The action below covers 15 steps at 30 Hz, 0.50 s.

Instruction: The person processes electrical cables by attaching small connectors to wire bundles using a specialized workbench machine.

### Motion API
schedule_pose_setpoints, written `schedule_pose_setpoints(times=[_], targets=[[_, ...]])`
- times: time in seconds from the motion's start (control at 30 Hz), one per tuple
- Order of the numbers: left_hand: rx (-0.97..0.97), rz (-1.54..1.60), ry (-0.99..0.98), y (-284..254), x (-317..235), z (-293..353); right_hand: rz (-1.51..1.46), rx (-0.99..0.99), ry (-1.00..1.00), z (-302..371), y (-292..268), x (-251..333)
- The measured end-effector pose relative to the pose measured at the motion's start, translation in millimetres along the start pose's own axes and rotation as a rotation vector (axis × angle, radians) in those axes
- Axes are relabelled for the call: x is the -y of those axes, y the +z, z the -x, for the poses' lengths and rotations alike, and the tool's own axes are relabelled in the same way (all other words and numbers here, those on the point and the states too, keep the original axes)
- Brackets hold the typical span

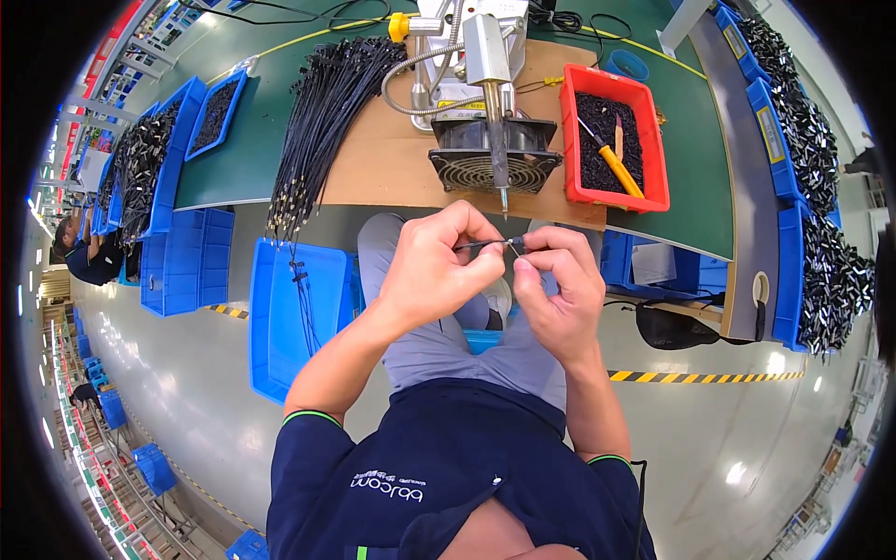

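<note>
My left hand [439,261] pinches a thin black cable [479,245] between thumb and forefinger, its end pointing right. Opposite it, my right hand [567,289] is closed on a small dark cable piece [516,240], with a thin metallic part showing at its fingertips. The two hands nearly meet above my lap, just in front of the table edge. Directly over them hangs the pointed tip of a soldering iron [502,173], apart from the cable. Exactly how the small parts join is too fine to make out.
A black fan [495,155] stands behind the iron. Left lies a bundle of black cables [329,121], its ends overhanging a blue bin [271,345]. A red tray [617,200] of small black parts holds an orange-handled tool [619,170]. Blue bins of parts [789,201] line the right.
</note>
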<state>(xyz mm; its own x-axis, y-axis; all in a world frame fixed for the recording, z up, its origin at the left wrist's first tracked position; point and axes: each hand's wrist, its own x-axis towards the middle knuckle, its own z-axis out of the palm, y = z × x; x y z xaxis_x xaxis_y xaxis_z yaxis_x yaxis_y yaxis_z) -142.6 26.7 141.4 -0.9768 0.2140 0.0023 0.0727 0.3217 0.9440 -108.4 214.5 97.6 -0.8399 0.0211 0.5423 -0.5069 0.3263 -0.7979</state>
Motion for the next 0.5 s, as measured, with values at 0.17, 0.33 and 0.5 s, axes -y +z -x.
schedule_pose_setpoints(times=[0.17, 0.33, 0.5], targets=[[-0.013, -0.017, -0.001, -1, 2, -6, -0.014, 0.004, 0.026, -6, 1, 0], [-0.024, -0.022, 0.001, -2, 4, -13, -0.015, 0.006, 0.053, -13, 2, 0], [-0.036, -0.048, 0.011, -4, 1, -18, 0.002, 0.000, 0.025, -19, 2, -1]])
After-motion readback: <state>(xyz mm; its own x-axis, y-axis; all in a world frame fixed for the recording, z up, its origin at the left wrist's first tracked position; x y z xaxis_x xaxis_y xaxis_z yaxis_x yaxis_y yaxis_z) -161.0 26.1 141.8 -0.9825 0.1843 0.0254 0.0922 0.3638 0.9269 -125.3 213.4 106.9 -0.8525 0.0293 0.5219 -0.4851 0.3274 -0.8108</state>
